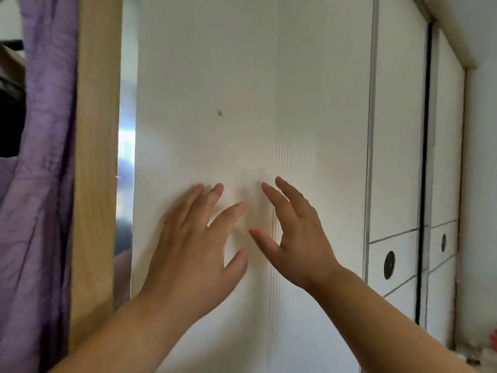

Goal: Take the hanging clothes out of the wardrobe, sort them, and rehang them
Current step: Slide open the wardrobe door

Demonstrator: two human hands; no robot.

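A white wardrobe door (215,90) fills the middle of the view, shut across the opening. My left hand (193,246) lies against its panel with fingers spread and straight. My right hand (293,238) is raised beside it, fingers straight, near the vertical seam (275,130) between two white panels; whether it touches the panel I cannot tell. Neither hand holds anything. No hanging clothes show behind the door.
A light wooden post (94,157) stands at the left, with a purple curtain (45,130) beyond it. More white sliding doors (398,130) with round recessed pulls (389,265) run off to the right. A dark gap (425,157) separates two of them.
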